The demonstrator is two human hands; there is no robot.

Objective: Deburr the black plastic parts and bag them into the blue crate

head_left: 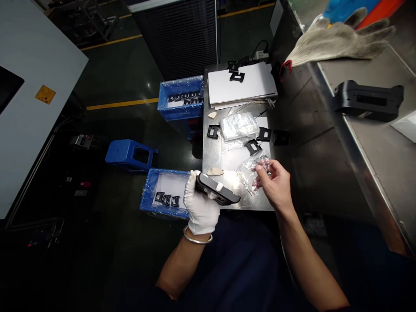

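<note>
My left hand (202,212), in a white glove, is closed around a black plastic housing (212,185), which is held tilted above the near edge of the metal table (212,154). Bare and to the right, my right hand (274,182) pinches a clear plastic bag (248,171) between thumb and fingers. Just beyond it lies a stack of clear bags (239,126). Small black plastic frames, one (213,131) left of the stack and another (253,147) close to the held bag, rest on the table and paper.
Left of the table stand two blue bins, the nearer (147,190) and the farther (180,113), with black parts inside. A blue stool (121,151) is on the floor. On the right-hand metal surface lie a grey work glove (338,41) and a larger black housing (368,100).
</note>
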